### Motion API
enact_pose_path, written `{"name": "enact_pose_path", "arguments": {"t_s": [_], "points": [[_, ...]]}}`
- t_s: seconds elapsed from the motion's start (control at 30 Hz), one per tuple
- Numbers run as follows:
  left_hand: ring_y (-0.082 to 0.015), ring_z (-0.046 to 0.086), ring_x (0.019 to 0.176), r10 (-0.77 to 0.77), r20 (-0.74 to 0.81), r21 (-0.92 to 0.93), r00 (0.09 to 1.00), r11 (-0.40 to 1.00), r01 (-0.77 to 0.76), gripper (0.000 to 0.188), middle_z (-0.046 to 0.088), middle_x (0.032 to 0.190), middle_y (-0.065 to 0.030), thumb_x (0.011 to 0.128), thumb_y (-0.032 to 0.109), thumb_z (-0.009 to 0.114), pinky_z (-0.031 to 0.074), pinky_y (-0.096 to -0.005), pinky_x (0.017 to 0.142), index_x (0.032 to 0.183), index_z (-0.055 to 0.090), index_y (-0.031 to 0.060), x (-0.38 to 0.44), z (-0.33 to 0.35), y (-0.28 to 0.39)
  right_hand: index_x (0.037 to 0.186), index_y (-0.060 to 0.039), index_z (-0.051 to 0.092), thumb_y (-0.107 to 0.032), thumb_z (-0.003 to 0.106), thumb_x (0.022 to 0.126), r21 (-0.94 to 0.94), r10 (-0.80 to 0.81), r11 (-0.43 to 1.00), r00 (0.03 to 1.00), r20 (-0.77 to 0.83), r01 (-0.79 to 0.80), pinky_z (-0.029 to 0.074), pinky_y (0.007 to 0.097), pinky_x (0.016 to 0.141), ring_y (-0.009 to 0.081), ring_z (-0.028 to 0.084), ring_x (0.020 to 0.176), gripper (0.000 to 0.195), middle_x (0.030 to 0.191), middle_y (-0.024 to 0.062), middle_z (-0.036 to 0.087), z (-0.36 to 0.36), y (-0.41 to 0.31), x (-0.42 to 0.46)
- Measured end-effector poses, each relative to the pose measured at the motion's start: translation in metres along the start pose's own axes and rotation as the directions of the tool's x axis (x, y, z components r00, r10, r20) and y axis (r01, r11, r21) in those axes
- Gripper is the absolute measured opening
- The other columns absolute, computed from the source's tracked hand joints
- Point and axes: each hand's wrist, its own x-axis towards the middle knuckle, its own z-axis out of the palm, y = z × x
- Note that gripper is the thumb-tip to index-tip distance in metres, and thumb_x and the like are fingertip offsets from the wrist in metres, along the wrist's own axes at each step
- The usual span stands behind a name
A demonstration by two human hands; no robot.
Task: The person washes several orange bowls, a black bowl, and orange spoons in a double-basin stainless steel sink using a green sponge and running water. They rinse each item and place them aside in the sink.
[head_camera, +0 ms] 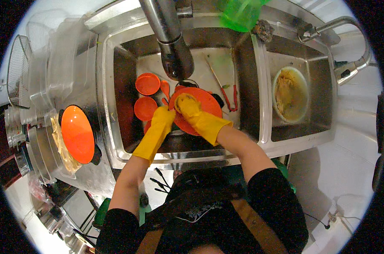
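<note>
A wide orange bowl with black handles [210, 103] is held tilted inside the large steel sink basin. My left hand [164, 116], in a yellow rubber glove, grips its left rim. My right hand [190, 108], gloved the same way, presses a round scouring pad [180, 102] against its inner face; the fingers cover much of the pad. Left of the bowl are two small orange bowls [147, 83] and an orange spoon [165, 89]. Red-handled tongs [225, 93] rest on the basin floor to the right.
A dark faucet spout [176, 57] hangs over the large basin. In the right basin [293, 133] sits a pale bowl with brownish contents [290, 95]. A clean-looking orange bowl [77, 135] stands on the left counter. A green container [242, 14] and a dark scrubber [263, 30] occupy the back ledge.
</note>
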Motion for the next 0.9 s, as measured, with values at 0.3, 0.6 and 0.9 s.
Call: {"name": "enact_pose_path", "arguments": {"t_s": [0.3, 0.6, 0.9], "points": [[-0.0439, 0.061, 0.073, 0.253, -0.342, 0.106, 0.905, 0.967, -0.230, 0.027, 0.062, 0.074, -0.0246, 0.084, 0.028, 0.054, 0.046, -0.0525, 0.065, 0.087, 0.055, 0.0020, 0.024, -0.018, -0.023, 0.100, -0.0100, 0.062, -0.017, 0.057, 0.078, 0.310, 0.211, 0.925, 0.975, 0.068, -0.222, 0.050, 0.0486, 0.069, 0.0340, 0.063, 0.087, 0.024, 0.100, 0.0140, 0.064, -0.004, 0.052, 0.008], [-0.0443, 0.060, 0.070, 0.265, -0.435, 0.073, 0.861, 0.963, -0.259, 0.025, 0.062, 0.071, -0.0232, 0.085, 0.029, 0.056, 0.045, -0.0530, 0.063, 0.087, 0.054, 0.0034, 0.024, -0.010, -0.031, 0.114, -0.0046, 0.053, -0.017, 0.058, 0.081, 0.554, 0.407, 0.714, 0.897, 0.170, -0.429, 0.050, 0.0419, 0.076, 0.0346, 0.061, 0.095, 0.036, 0.107, 0.0186, 0.061, -0.025, 0.076, -0.022], [-0.0454, 0.060, 0.076, 0.221, -0.393, 0.027, 0.893, 0.973, -0.229, 0.028, 0.061, 0.075, -0.0270, 0.086, 0.029, 0.054, 0.046, -0.0534, 0.067, 0.088, 0.055, 0.0012, 0.019, 0.001, -0.008, 0.110, -0.0037, 0.055, -0.012, 0.053, 0.083, 0.311, 0.445, 0.867, 0.885, -0.135, -0.389, 0.050, 0.0405, 0.074, 0.0316, 0.063, 0.092, 0.028, 0.101, 0.0158, 0.064, 0.002, 0.069, 0.034]]}}
